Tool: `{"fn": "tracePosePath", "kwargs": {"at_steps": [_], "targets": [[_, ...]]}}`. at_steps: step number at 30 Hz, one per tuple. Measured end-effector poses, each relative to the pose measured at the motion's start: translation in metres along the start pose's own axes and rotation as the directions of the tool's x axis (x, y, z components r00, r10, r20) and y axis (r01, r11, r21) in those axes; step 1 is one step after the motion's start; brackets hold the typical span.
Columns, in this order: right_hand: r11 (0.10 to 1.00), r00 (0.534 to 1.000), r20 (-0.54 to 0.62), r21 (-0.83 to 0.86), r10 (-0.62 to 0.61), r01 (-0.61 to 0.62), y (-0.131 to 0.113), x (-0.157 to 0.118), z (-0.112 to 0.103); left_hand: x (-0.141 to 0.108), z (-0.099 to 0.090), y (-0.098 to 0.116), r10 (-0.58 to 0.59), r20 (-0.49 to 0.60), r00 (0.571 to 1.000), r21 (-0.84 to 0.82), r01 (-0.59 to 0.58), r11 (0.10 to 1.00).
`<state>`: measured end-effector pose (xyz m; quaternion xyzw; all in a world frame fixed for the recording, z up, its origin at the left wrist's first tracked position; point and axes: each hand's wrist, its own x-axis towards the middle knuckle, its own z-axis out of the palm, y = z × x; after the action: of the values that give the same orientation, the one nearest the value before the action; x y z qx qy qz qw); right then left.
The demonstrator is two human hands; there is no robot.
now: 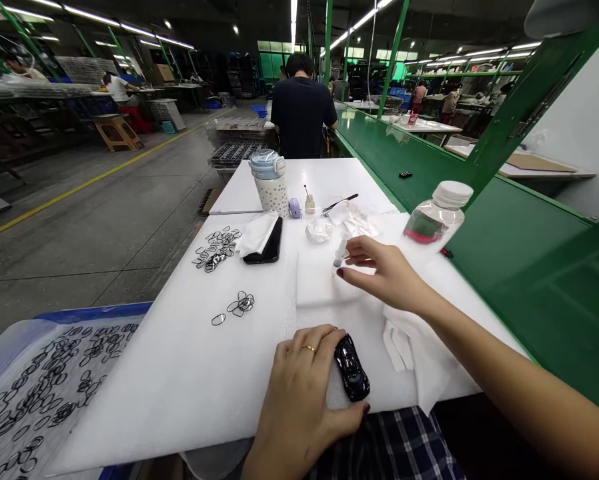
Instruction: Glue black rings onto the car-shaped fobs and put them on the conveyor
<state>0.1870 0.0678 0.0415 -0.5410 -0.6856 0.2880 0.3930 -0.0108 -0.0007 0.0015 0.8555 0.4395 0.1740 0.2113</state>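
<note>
My left hand (302,387) rests on the white table with its fingers and thumb around the ends of a glossy black toy car (352,368). Above the white pad (319,283), my right hand (387,270) reaches out, thumb and fingers apart. Right at its fingertips is a small clear syringe-like tube (340,252) with a greyish end; whether the fingers touch it is unclear. Under my right forearm lies a crumpled white cloth (419,350). A crumpled wrapping (319,231) lies just beyond the tube.
Thin black rings (217,248) lie left on the table by a phone (267,243) partly under white cloth. A tumbler (270,183), small glass bottle (309,204) and clear jar (437,213) stand behind. A green conveyor (479,267) runs along the right; a person (302,110) sits ahead.
</note>
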Motion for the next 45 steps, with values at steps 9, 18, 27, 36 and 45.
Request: {"fn": "tracePosePath", "kwargs": {"at_steps": [9,18,27,36,45], "targets": [[0.960,0.962,0.274,0.273,-0.016,-0.062,0.007,0.012,-0.003,0.001,0.002,0.002,-0.014,-0.100,0.995,-0.155,-0.002,0.988],[0.430,0.995,0.067,0.902,-0.072,-0.030,-0.045,-0.070,0.018,0.010,-0.001,0.012,-0.209,-0.092,0.974,-0.306,0.172,0.936],[0.331,0.996,-0.083,0.940,-0.023,0.086,-0.042,-0.070,0.033,0.010,0.000,0.011,-0.212,-0.094,0.973,-0.321,0.172,0.931],[0.326,0.997,-0.073,0.943,-0.002,0.070,-0.043,-0.071,0.037,0.012,-0.001,0.012,-0.213,-0.096,0.972,-0.333,0.170,0.928],[0.356,0.997,-0.074,0.932,-0.005,0.071,-0.041,-0.073,0.039,0.010,0.000,0.011,-0.213,-0.103,0.972,-0.323,0.170,0.931]]}}
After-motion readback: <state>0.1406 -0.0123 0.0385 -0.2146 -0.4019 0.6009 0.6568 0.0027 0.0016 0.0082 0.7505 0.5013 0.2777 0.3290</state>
